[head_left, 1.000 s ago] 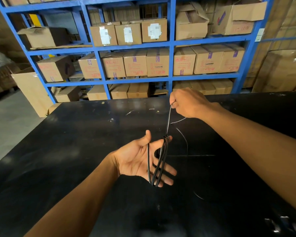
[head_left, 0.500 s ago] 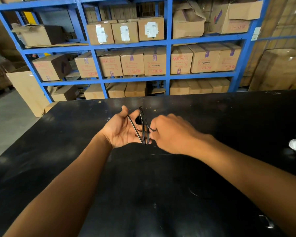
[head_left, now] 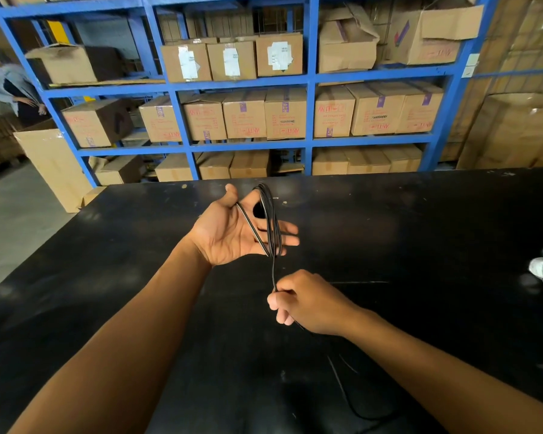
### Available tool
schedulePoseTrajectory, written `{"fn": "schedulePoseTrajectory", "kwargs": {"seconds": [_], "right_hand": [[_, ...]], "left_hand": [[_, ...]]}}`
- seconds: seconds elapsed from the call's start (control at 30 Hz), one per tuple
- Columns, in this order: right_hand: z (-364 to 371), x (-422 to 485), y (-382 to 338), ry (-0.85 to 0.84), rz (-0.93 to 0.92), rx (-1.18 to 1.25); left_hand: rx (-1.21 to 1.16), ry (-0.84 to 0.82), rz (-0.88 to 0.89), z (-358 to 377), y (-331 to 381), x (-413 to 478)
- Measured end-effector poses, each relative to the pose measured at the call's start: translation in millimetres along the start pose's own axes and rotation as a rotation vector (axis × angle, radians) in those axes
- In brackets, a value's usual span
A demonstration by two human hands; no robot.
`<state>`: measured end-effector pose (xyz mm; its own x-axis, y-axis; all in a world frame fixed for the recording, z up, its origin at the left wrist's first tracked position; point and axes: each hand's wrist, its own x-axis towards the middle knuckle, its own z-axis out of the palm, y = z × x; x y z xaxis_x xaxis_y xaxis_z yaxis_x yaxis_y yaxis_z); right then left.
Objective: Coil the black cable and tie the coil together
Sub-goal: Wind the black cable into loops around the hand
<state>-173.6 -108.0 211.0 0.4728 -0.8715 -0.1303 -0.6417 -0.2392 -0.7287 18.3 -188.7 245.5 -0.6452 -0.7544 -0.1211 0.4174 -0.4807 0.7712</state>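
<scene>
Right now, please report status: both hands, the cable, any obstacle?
Left hand open, palm up, loops of black cable draped over it. Right hand shut on the free strand below. Coil not yet tied. Nothing in the way on the table.

Both bare forearms rise from the bottom of the frame toward its centre; the left hand [head_left: 232,231], just above centre, lies palm up with thumb raised toward the top and fingers [head_left: 282,234] spread flat, pointing right, cable [head_left: 268,220] loops hung round them; the right hand [head_left: 308,303], below and slightly right of it, is knuckles up, curled into a loose fist, thumb and forefinger pinching a strand.
</scene>
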Motion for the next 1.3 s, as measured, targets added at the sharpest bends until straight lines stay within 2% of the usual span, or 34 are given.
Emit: {"fn": "schedulePoseTrajectory", "kwargs": {"seconds": [0.23,0.53,0.67,0.77,1.03,1.3], "right_hand": [[3,21,15,0.019,-0.001,0.129],[-10,45,38,-0.013,0.07,-0.073],[-33,57,45,0.066,0.121,-0.104],[-57,66,37,0.154,0.083,-0.129],[-102,82,-9,0.195,-0.092,-0.336],[-125,77,-44,0.308,-0.142,-0.367]], "left_hand": [[-0.011,-0.128,-0.028,10,-3,-6],[0.022,-0.282,-0.055,32,-6,-18],[0.113,-0.326,-0.127,38,-18,-26],[0.148,-0.324,-0.187,37,-28,-31],[0.116,-0.304,-0.328,32,-52,-33],[0.068,-0.124,-0.264,1,-53,-29]]}}
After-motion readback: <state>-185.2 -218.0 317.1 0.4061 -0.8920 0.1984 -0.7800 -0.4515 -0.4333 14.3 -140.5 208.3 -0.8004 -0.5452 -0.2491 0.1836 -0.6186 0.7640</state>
